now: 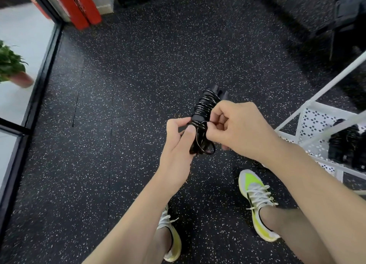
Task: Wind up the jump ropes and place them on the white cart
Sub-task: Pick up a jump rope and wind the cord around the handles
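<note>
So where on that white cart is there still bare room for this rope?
The white cart shelf shows bare perforated metal at its near-left end, beside the right hand. Farther right, wound black ropes crowd it. The speckled floor ahead lies open.

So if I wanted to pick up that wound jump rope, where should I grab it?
Probably round the middle of the jump rope, where the cord coils tightly over the two black handles. Come from the side, across the bundle. The loose loops hanging below, which the left hand and right hand pinch, would likely slip.
</note>
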`<state>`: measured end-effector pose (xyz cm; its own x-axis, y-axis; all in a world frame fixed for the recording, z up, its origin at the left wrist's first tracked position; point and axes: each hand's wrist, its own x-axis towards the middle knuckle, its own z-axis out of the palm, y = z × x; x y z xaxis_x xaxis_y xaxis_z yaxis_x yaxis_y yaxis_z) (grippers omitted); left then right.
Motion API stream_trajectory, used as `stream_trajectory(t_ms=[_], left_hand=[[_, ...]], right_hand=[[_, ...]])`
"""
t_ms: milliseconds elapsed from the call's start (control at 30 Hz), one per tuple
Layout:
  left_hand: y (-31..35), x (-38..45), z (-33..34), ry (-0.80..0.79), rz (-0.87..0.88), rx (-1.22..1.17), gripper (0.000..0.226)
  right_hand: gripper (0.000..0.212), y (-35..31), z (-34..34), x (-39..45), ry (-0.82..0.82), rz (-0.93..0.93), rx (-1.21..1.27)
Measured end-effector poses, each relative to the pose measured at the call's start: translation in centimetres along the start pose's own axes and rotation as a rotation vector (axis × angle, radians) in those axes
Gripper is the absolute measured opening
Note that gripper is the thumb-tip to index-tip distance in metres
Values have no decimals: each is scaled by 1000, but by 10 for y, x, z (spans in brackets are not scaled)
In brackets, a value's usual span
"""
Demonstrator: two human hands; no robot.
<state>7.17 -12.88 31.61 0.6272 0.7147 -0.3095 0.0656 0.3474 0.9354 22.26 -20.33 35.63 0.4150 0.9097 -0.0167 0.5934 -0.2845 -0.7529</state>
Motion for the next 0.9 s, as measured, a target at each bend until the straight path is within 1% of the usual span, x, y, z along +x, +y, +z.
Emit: stream_trajectory(t_ms=[100, 200, 233, 333, 367, 433, 467, 500, 567, 633, 700, 733, 800, 867, 900], left_hand=[[3, 0, 3, -8, 3, -114, 29], [3, 2, 1, -10, 23, -199, 22], [2, 3, 0, -10, 28, -196, 22], [-1, 5, -2, -37, 52, -109, 26], [-2, 5, -2, -40, 55, -76, 23], [-4, 6, -3, -39, 65, -24, 15], [-5, 6, -3, -39, 70, -4, 14], [-5, 6, -4, -39, 75, 14, 14], [-5, 7, -7, -33, 65, 48, 13], [-6, 9, -10, -35, 32, 68, 9], [-8, 9, -11, -67, 2, 76, 8], [-9, 9, -11, -88, -1, 73, 9], [-10, 8, -9, -124, 3, 46, 10], [-9, 8, -6, -136, 10, -2, 10], [-9, 8, -4, -133, 12, -14, 10]], right_hand=[[9, -4, -4, -3, 71, 51, 153], [10, -6, -1, -3, 146, 103, 371], [11, -5, 0, -2, 149, 105, 362], [9, 5, 6, 2, 160, 24, 100], [12, 8, 7, 4, 176, -22, 27], [26, 12, 12, 5, 213, -154, -96], [29, 14, 13, 6, 234, -220, -129], [27, 17, 13, 8, 244, -271, -132], [19, 23, 10, 12, 204, -320, -94], [10, 25, 6, 13, 127, -291, -72], [8, 22, 7, 11, 83, -191, -29], [10, 21, 9, 10, 102, -139, 13], [14, 19, 12, 8, 194, -43, 157], [13, 17, 13, 9, 290, 25, 323], [12, 16, 13, 10, 317, 45, 361]])
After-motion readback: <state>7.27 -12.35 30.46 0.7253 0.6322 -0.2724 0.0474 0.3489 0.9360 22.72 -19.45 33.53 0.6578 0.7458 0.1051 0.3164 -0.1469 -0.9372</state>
